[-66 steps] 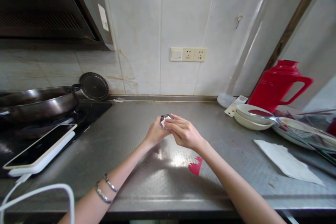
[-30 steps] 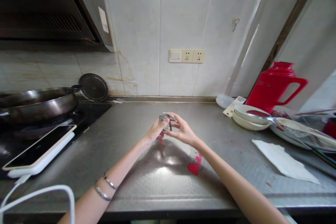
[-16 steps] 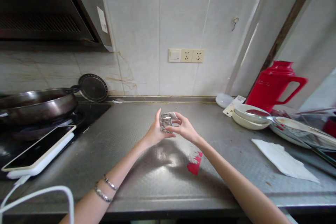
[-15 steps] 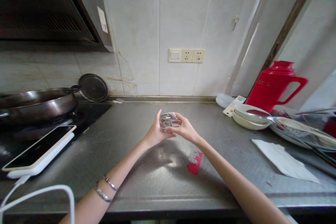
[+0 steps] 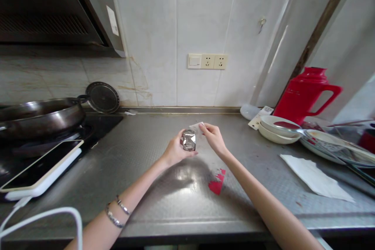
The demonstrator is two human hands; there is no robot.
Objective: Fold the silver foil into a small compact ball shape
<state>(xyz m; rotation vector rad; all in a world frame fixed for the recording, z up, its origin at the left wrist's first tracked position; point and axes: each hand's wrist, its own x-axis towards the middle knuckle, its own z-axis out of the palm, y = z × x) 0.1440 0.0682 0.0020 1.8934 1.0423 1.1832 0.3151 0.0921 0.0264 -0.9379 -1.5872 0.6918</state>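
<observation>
A small, shiny, rounded silvery object (image 5: 189,140) with glass-like glints sits in my left hand (image 5: 175,149), whose thumb and fingers wrap its left side and underside. What kind of object it is, I cannot make out. My right hand (image 5: 214,136) pinches one end of a thin white piece (image 5: 195,125), which looks like tissue or film, at the object's upper right. Its other end reaches the object's top edge; whether it is attached there I cannot tell. Both hands are above the metal countertop (image 5: 146,144).
Left: a pan (image 5: 41,119) on the stove, and a phone (image 5: 43,166) on a white block with a cable. Right: a red thermos (image 5: 303,95), stacked bowls (image 5: 278,129), a plate with utensils (image 5: 328,144) and a white napkin (image 5: 316,175). A red patch (image 5: 216,184) marks the counter.
My right hand has moved up and right off the silvery object, drawing the white piece out with it. My left hand has turned the object slightly, moving a little right.
</observation>
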